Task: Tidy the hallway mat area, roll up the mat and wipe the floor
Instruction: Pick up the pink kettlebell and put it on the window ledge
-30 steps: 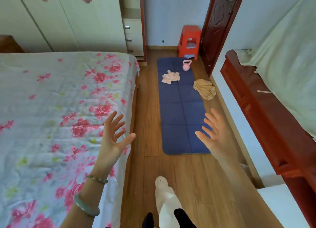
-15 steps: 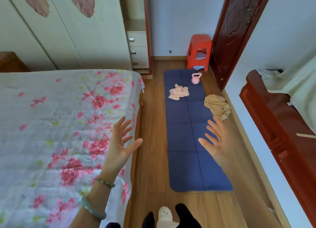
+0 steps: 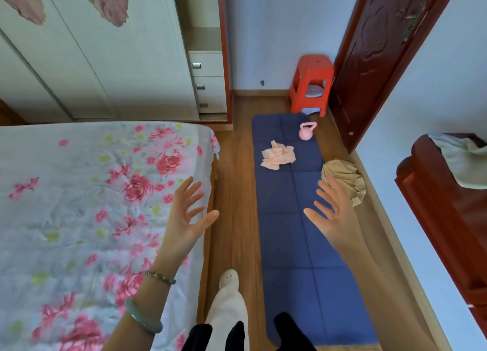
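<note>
**Mat still loaded, both hands free**

Clutter comes first, by the look of it: the blue mat [image 3: 297, 219] lies flat along the wooden floor [image 3: 232, 192], between the bed [image 3: 92, 205] and the right-hand wall, and nothing on it has been cleared. A pink kettlebell [image 3: 306, 132] sits near its far end, a crumpled pale pink cloth [image 3: 276, 157] just this side of it, and a bunched tan cloth [image 3: 345, 179] lies at the mat's right edge, partly on the floor. The left hand [image 3: 187, 219] and right hand [image 3: 333, 219] are raised with fingers spread wide, holding nothing. The next move likely calls for stepping forward and bending to lift these items off before any rolling; wiping is not yet begun.

Beyond the mat stand an orange plastic stool [image 3: 311, 82], a dark red door [image 3: 382, 60] and a pale wardrobe [image 3: 92, 60] with drawers.
</note>
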`<state>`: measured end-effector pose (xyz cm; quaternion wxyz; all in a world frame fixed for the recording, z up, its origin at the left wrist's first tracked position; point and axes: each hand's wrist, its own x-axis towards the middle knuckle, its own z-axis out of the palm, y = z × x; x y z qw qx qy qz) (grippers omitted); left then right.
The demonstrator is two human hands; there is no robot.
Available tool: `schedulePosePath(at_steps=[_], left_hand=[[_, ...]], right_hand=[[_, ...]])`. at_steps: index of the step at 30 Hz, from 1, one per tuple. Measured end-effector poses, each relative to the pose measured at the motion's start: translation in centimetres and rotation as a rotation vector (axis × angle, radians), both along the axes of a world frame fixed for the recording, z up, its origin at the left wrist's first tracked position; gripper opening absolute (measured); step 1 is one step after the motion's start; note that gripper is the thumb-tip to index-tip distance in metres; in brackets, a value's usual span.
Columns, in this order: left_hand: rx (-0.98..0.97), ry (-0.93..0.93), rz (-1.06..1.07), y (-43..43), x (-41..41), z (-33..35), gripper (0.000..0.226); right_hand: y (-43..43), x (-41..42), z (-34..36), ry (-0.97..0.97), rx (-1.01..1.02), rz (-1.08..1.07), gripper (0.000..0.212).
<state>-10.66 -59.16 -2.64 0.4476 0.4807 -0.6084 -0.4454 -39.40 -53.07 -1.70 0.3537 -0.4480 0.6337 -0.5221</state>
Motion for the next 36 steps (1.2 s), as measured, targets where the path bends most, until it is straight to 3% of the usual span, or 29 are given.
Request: schedulePosePath(at_steps=[10, 20, 36], left_hand=[[-0.034, -0.063, -0.087, -23.7, -0.5, 2.1, 0.082], [-0.005, -0.066, -0.097, -39.6, -2.9, 0.8, 0.077], [0.024, -0.07, -0.136, -68.5, -15.7, 1.2, 0.078]], right_hand=[[-20.2, -0.6, 1.2, 0.031, -0.061, -0.061, 0.077], [-36.9, -3.1, 1.1, 0.034, -0.059, -0.055, 0.077], [-64.7, -14.3, -0.1, 0.002, -0.056, -0.112, 0.076]])
